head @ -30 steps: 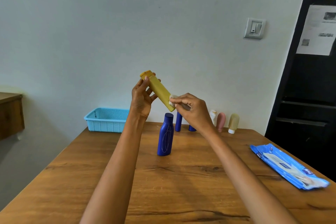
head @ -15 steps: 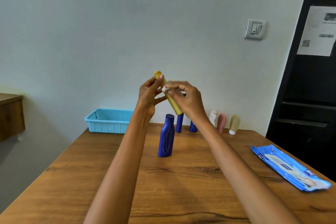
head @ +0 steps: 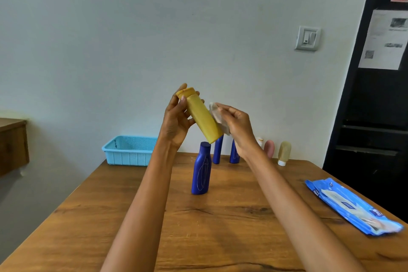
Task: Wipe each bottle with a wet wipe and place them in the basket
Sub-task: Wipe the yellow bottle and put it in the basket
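Hands meet above the middle of the frame, both lifted off the wooden table [head: 220,227]. At centre, the left hand [head: 176,120] grips the yellow bottle [head: 202,117] near its capped upper end, fingers and thumb curled round it — the bottle slants, cap toward the upper left, base toward the lower right. Just right of it, the right hand [head: 237,125] pinches a wet wipe [head: 217,116] and presses it against the bottle's right side. Below them a tall blue bottle [head: 201,169] stands upright on the table, and behind it two more blue bottles [head: 218,150] stand close together, partly hidden by the right wrist. To their right, along the table's far edge, stand a white bottle [head: 260,141], a pink tube [head: 269,149] and a beige tube [head: 284,152], caps down on the two tubes. At left of centre the light-blue basket [head: 130,150] sits on the table's far left corner — what lies inside cannot be seen. A blue pack of wipes [head: 351,206] lies flat at lower right.
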